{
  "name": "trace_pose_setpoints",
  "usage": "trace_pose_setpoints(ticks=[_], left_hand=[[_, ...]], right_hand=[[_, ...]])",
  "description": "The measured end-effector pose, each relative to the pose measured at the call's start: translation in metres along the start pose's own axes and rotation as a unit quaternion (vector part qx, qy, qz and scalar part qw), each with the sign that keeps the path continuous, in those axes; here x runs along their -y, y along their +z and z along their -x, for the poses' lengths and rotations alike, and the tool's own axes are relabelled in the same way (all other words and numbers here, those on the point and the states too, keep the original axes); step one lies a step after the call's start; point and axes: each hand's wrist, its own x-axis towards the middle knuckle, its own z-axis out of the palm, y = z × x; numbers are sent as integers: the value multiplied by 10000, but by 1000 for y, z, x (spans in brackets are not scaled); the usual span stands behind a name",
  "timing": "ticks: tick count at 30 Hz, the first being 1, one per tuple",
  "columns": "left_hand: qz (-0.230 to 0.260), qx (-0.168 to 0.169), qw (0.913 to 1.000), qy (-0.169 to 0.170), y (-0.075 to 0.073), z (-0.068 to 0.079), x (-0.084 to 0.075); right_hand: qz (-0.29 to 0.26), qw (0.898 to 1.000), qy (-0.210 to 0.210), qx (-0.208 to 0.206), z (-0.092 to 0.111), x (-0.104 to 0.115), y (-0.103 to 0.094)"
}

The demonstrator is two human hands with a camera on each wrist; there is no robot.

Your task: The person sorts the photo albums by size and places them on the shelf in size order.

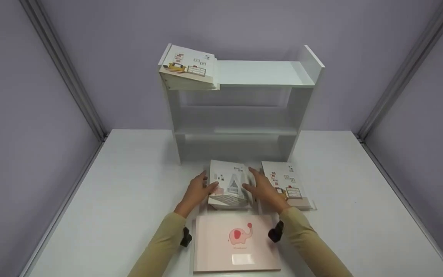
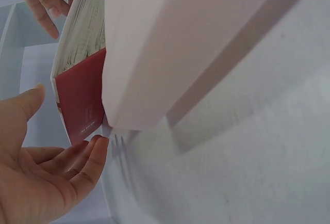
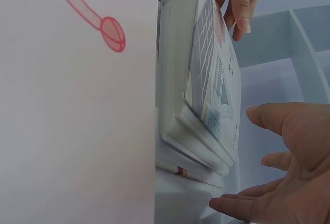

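Middle book stack [image 1: 225, 179]: on the worktop [image 1: 129, 200], about midway between its left and right edges.
Left hand [image 1: 196, 190]: at the stack's left side; thumb apart, fingers close together and slightly bent; cannot tell whether they touch the covers.
Right hand [image 1: 263, 188]: at the right side; thumb and fingers spread, pinching nothing.
Stack edges: not quite flush; best squared between both hands, fingertips under the lowest cover, thumbs above, lest the volumes slide.
Right book stack [image 1: 288, 184]: just beside, toward the worktop's right edge; knuckles should avoid it.
Pink elephant book [image 1: 237, 246]: nearer the person.
Shelf unit [image 1: 263, 73]: toward the back edge; more books [image 1: 190, 61] at its top left.
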Motion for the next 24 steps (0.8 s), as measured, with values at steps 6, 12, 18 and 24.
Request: trace_pose_setpoints(ticks=[6, 12, 18, 24], left_hand=[[-119, 84, 9999, 36, 2, 3, 2], [-151, 111, 9996, 219, 4, 4, 4], [37, 205, 9991, 360, 8, 0, 7], [57, 245, 9992, 305, 8, 1, 5]], right_hand=[[-71, 9998, 133, 125, 0, -1, 4], [-74, 9994, 194, 263, 2, 0, 4], [-48, 9991, 270, 308, 2, -1, 4], [-82, 9989, 308, 335, 3, -1, 3]])
